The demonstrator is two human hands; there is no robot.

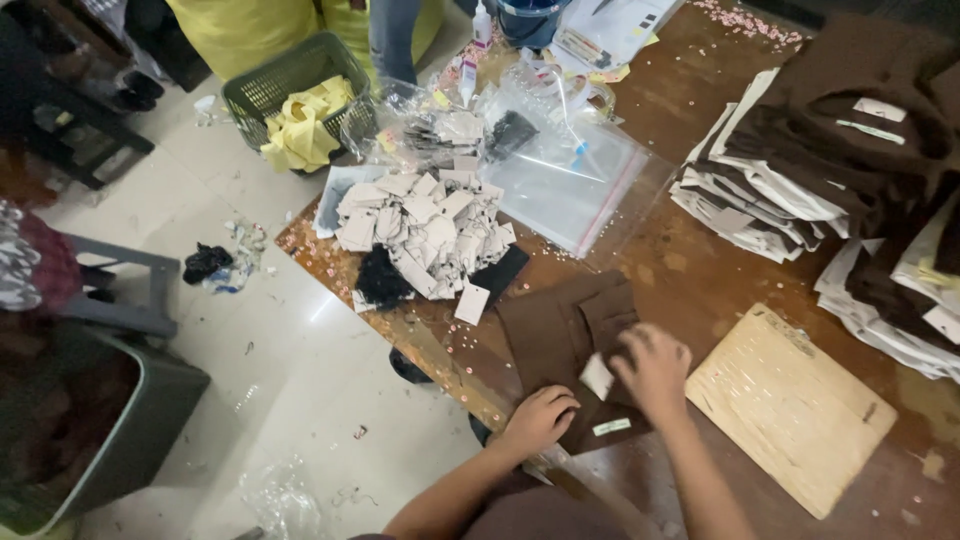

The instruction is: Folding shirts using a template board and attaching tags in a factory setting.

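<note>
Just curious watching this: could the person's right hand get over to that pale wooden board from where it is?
Probably yes. The right hand rests on the brown garment, and the wooden board lies just beside it with only bare table between.

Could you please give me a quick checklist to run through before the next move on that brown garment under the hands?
1. Brown garment lies flat on the table: ok.
2. Left hand presses on the garment's near edge: ok.
3. Right hand is at the small white tag; whether it grips it: cannot tell.
4. White label on the garment lies uncovered: ok.
5. Pile of card tags sits on the table beyond the garment: ok.
6. Wooden board lies apart from the garment, nothing on it: ok.
</note>
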